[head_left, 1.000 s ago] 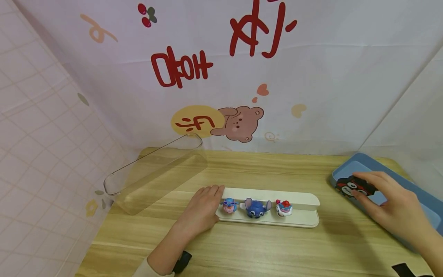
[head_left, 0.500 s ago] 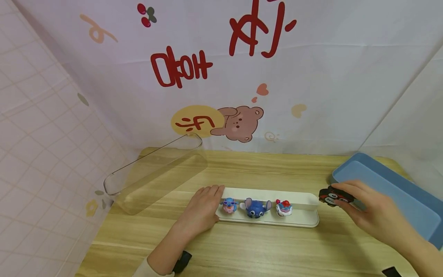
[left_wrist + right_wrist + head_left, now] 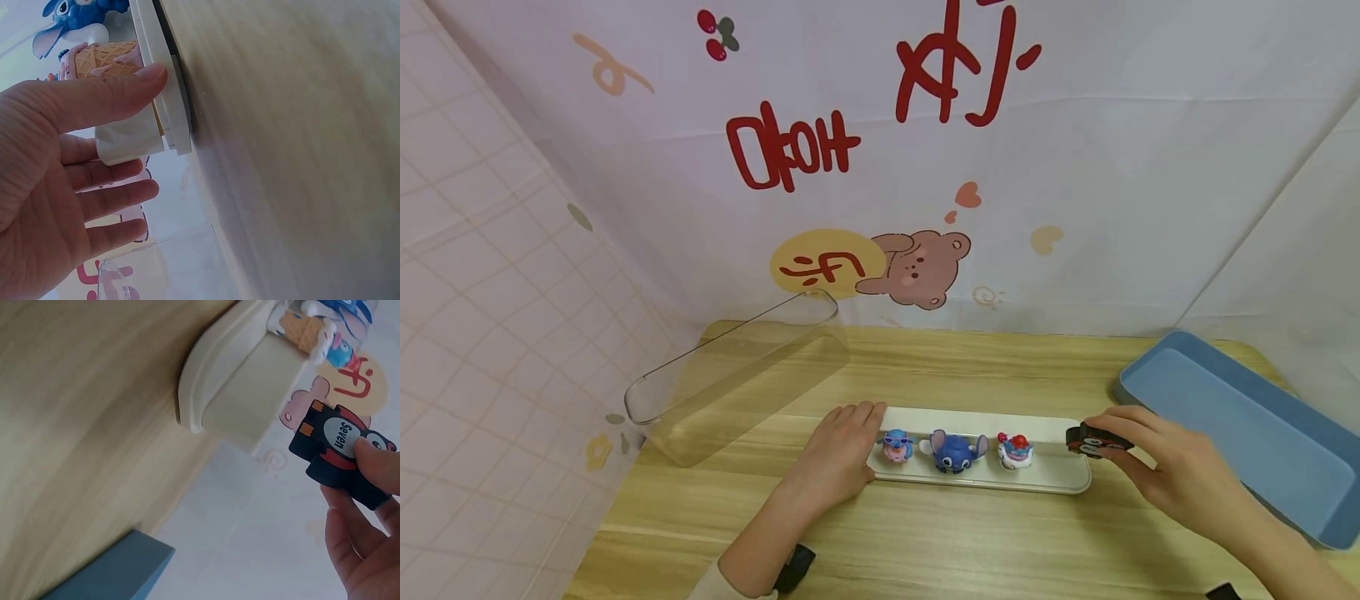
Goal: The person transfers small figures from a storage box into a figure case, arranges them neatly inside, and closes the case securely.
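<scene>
Looking down from the head view, the right hand pinches a black penguin figure at the right end of the white tray, beside three figures already standing there; the left hand, fingers straight, steadies the tray's left end on the bench. Left wrist: straight fingers press the tray end. Right wrist: fingertips grip the penguin above the tray. Placing seems underway; next, lowering it upright into the free spot.

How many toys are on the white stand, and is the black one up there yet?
Three toys stand on the white stand: pink, blue and a red-topped one. The right hand holds the black toy over the stand's right end, not yet set down. The left hand rests against the stand's other end.
</scene>
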